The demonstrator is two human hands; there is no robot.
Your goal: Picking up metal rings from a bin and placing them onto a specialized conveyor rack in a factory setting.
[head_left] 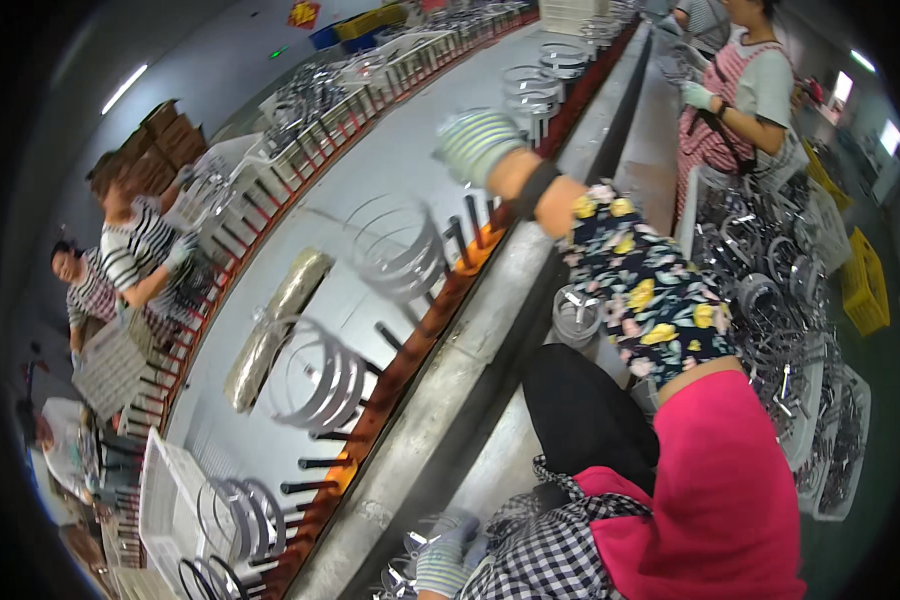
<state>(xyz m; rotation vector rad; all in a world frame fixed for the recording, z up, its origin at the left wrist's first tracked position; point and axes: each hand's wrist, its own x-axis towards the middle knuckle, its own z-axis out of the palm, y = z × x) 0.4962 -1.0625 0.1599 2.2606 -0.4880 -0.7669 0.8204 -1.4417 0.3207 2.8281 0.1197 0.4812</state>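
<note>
My right hand [482, 148], in a striped white-and-green glove, reaches out over the row of dark pegs. Motion smears its fingers, and nothing shows clearly in it. My left hand [442, 566], also gloved, is low by my checked apron, beside small shiny metal parts [398, 576]; its fingers are blurred and partly hidden. Close to my right forearm, beyond the pegs, stands a stack of metal rings [398, 250]. Another ring stack [320, 380] hangs on the pegs nearer to me. A few loose rings [576, 314] lie beside my floral sleeve.
The orange-brown peg rail [410, 350] curves past me along a metal ledge [470, 345]. A wrapped roll [275, 330] lies on the grey surface beyond. White crates of metal parts [770, 300] stand at right, with a yellow crate [863, 283]. Co-workers stand at left and far right.
</note>
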